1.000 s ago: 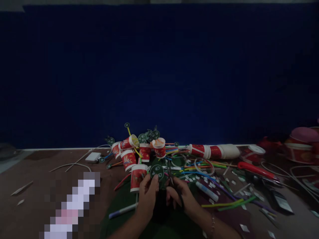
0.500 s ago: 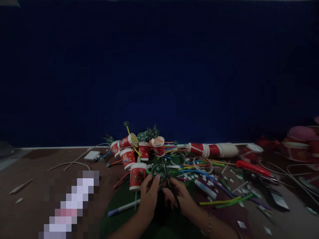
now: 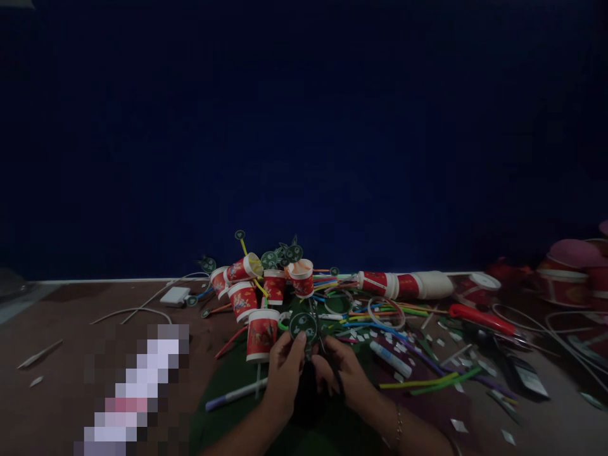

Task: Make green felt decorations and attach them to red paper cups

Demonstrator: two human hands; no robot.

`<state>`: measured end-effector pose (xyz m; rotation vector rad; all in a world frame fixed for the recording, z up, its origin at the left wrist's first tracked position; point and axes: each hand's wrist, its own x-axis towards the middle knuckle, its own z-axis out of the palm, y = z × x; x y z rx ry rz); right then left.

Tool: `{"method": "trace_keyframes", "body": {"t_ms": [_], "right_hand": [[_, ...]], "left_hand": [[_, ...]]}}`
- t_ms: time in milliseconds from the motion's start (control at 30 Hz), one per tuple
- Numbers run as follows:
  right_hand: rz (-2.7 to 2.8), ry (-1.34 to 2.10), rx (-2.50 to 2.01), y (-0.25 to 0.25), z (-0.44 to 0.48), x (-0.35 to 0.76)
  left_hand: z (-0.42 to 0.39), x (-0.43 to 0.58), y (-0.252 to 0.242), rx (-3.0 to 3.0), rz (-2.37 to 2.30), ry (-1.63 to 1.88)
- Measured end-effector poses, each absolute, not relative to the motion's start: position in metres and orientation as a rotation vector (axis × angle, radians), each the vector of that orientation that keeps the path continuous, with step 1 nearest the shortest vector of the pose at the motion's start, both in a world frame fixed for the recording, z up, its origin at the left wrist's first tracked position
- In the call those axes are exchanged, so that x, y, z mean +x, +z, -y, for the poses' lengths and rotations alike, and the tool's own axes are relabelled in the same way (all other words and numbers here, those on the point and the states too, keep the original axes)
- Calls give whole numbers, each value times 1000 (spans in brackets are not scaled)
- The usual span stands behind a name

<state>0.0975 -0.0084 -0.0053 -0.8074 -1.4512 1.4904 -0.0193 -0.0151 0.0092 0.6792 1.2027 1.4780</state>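
Observation:
My left hand pinches a round, dark green paper cutout with a pale printed pattern, its thumb lying on the front. My right hand is closed around dark-handled scissors, whose blades reach up beside the cutout's right edge. Whether the blades touch the paper is too dark to tell. Just left of my left hand stands a red patterned paper cup. A white pen with a purple end lies near my left wrist.
More red cups with stems and green cutouts cluster behind. Stacked cups lie at the back. To the right are coloured pipe cleaners, a glue tube, a clear ring, a red-handled tool and scattered white squares.
Both hands stay in nearly the same place. The scissors' blades beside the cutout shift slightly, and the view tilts a little.

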Motion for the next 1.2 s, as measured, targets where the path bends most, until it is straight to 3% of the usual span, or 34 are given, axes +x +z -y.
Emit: {"method": "trace_keyframes", "body": {"t_ms": [1200], "right_hand": [[1461, 1490, -786, -13, 3, 102]], "left_hand": [[10, -28, 8, 653, -1097, 1439]]}}
